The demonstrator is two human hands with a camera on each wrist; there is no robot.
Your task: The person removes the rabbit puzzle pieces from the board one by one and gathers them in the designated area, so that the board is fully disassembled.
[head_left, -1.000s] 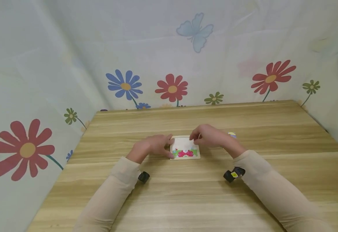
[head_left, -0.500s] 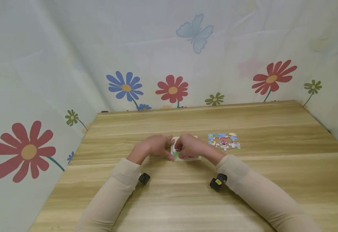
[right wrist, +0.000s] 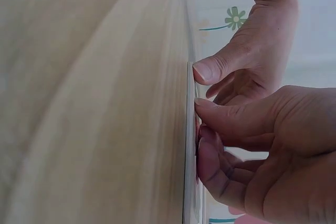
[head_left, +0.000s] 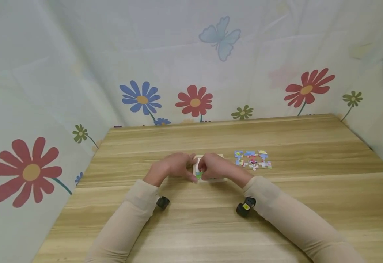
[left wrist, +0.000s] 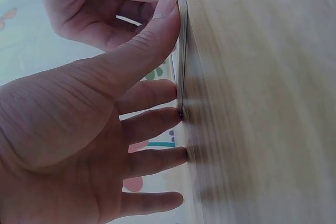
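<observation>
A small jigsaw tray with a pale rim lies flat on the wooden table. My left hand steadies its left side, the thumb against the near corner and the index finger toward the far one. In the left wrist view the fingers reach out straight, with the thumb at the tray's edge. Over the tray's left part my right hand bends inward, pinching a reddish puzzle piece between thumb and curled index finger, low against the tray. This hand hides most of the picture; a green patch shows beside the fingertips.
Several loose puzzle pieces, blue and pink with an animal's face, lie grouped on the table right of the tray. A white flower-printed cloth hangs behind and at the sides. Each wrist carries a black camera.
My right hand has moved left from the tray's right side to its left part, uncovering the loose pieces. Over the last half second it has barely shifted. The left hand stays put.
</observation>
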